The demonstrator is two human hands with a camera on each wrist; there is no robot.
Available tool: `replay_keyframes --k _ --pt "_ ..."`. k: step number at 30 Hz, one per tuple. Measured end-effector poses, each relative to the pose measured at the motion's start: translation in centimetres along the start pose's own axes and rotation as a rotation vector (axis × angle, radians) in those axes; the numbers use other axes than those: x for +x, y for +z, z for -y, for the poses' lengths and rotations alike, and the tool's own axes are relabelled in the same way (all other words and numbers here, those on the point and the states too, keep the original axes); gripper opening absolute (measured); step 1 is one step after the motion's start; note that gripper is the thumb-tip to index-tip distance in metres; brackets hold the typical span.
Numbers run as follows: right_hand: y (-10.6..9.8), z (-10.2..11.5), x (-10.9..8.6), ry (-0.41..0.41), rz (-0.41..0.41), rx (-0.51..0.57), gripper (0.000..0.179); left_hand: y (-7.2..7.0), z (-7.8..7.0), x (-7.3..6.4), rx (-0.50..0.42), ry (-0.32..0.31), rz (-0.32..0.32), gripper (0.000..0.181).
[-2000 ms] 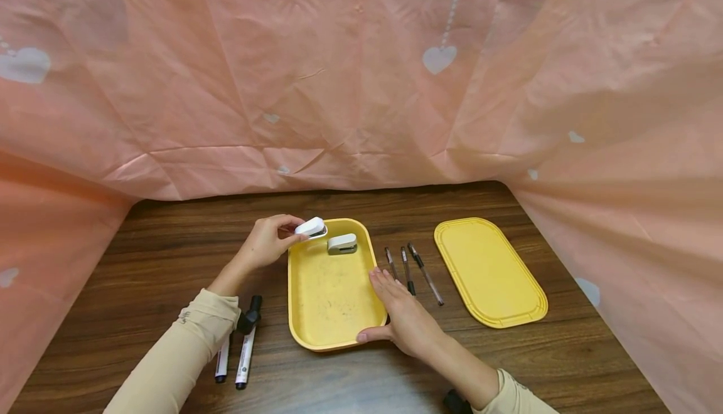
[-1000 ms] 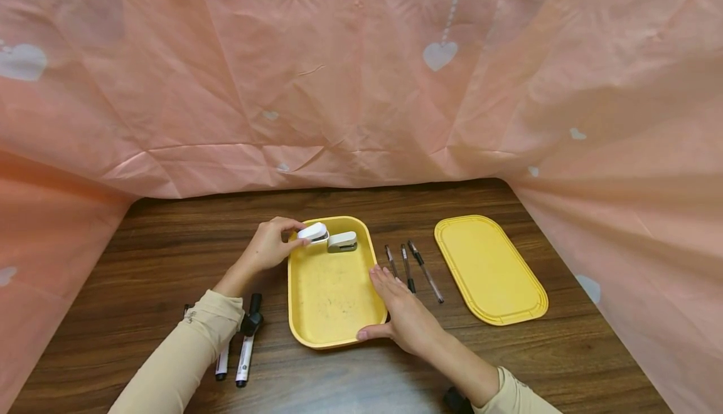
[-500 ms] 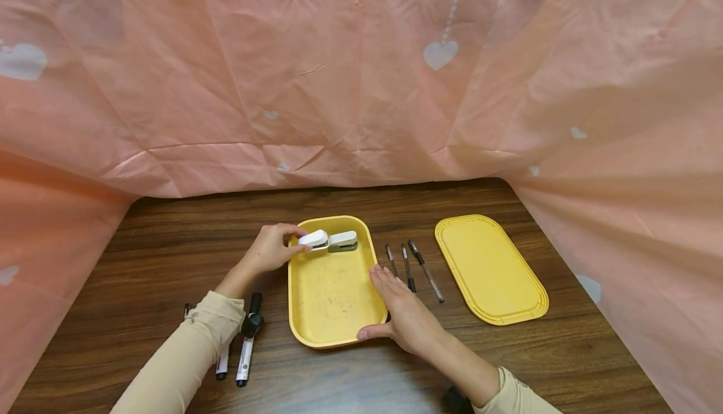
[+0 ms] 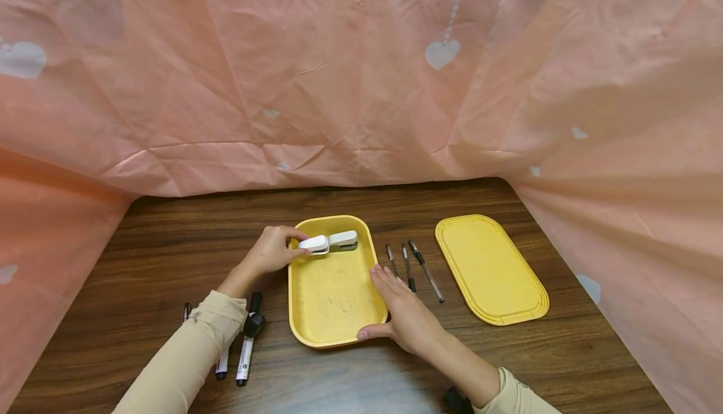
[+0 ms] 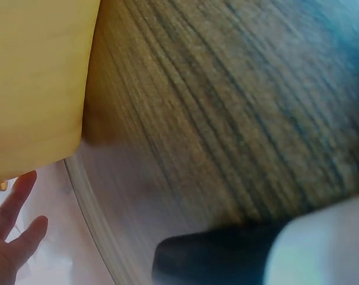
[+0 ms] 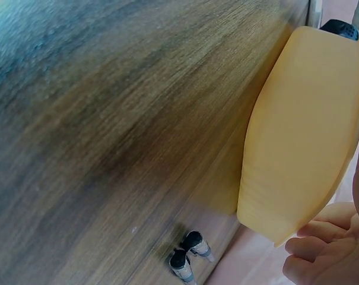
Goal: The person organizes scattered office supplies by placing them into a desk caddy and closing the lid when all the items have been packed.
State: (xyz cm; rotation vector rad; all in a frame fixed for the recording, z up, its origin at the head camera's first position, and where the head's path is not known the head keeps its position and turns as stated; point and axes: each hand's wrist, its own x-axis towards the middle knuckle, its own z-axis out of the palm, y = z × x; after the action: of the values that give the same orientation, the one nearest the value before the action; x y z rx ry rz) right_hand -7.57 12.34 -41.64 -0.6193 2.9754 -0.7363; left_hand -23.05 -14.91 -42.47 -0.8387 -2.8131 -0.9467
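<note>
A shallow yellow box (image 4: 337, 301) with rounded corners stands on the wooden table. My left hand (image 4: 271, 251) reaches over its far left rim and pinches a white stapler (image 4: 314, 244) between thumb and fingers, low inside the box. Right beside that one, a second white stapler with a grey base (image 4: 343, 240) lies in the box at the far end. My right hand (image 4: 409, 320) rests on the box's right rim near the front corner, fingers straight and thumb spread along the front. In the right wrist view the hand (image 6: 327, 243) shows beside the box's outer wall (image 6: 304, 130).
Several black-capped pens (image 4: 426, 273) lie right of the box. Farther right is a flat yellow lid (image 4: 491, 270). White markers with black caps (image 4: 245, 360) lie left of the box, partly under my left forearm. A pink curtain (image 4: 350, 75) surrounds the table.
My left hand has lowered the white stapler from above the far left rim into the box, up against the other stapler. My right hand has stayed on the rim.
</note>
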Motion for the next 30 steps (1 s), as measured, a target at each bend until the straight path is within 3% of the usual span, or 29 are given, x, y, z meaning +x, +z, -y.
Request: replay_keyframes --k 30 --pt "-0.02 0.04 0.01 -0.008 -0.008 -0.010 0.107 0.22 -0.80 0.82 0.125 -0.002 0.098 0.016"
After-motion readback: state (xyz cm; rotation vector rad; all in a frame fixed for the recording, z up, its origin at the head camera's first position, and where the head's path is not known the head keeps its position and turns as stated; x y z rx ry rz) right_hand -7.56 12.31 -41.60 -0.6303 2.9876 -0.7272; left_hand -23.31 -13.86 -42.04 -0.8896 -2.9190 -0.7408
